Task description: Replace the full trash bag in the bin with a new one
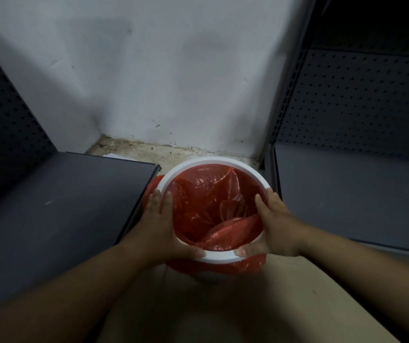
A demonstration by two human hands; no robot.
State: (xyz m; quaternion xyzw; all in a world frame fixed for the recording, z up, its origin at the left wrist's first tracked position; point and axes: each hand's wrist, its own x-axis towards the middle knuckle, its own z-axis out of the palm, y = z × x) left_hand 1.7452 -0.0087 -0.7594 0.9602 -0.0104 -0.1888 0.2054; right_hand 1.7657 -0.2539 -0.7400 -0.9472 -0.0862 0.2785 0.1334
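**Head view.** The bin point(223, 160) stood on the floor point(149, 151) at the foot of a white wall point(173, 70), between 2 dark shelves point(347, 189). A red bag point(198, 206) lined it, slack and creased inside. Its edge was folded out under the white rim ring point(186, 168) and showed below the near side. The left hand point(160, 219) and right hand point(272, 224) lay on opposite sides of the ring. Each grip was wide open: fingers nearly straight along the ring, thumbs flat on its near arc, pressing and enclosing nothing. The bag looked thin, light, soft and slippery, liable to tear or slide if pulled at 1 point. Whether it held any load could not be told. The stiff ring appeared the safer place to take hold, at 2 opposite points.
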